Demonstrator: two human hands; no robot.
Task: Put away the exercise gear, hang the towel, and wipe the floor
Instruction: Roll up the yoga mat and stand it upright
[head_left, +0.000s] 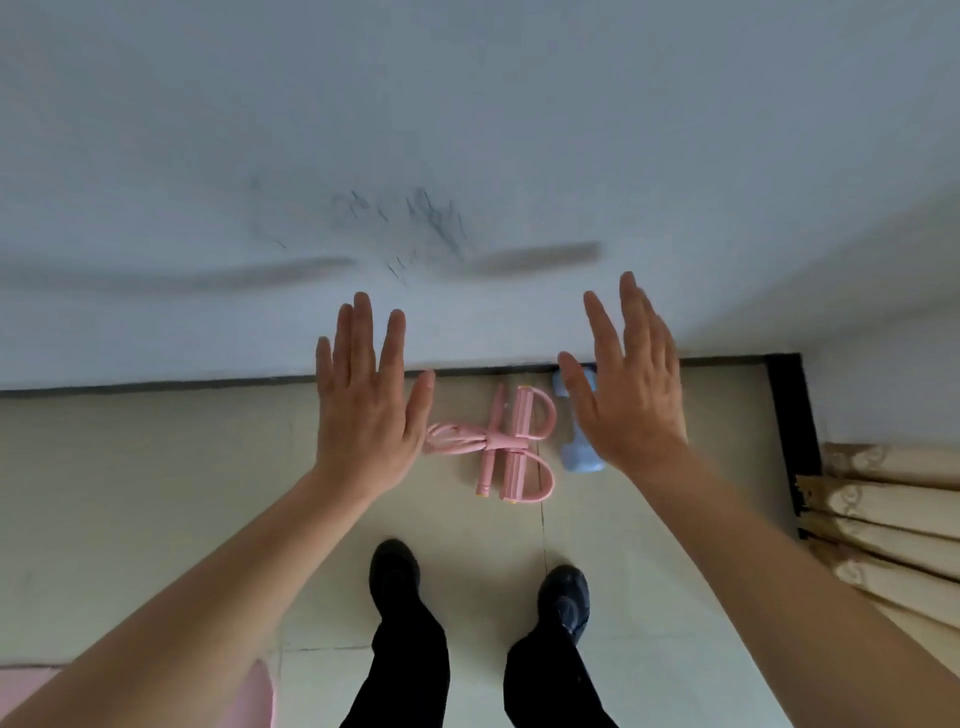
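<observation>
Left hand (366, 410): raised, grip apart, empty.
Right hand (631, 387): raised, grip apart, empty.
Pink resistance band (511, 444): on floor (156, 493) by wall (467, 130).
Blue dumbbell (576, 452): just beside it.

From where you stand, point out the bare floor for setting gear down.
Bare tile lies left of the pink resistance band, along the wall base, and between the band and the shoes. Crowded: band and blue dumbbell sit close together; curtain fills the right.
</observation>
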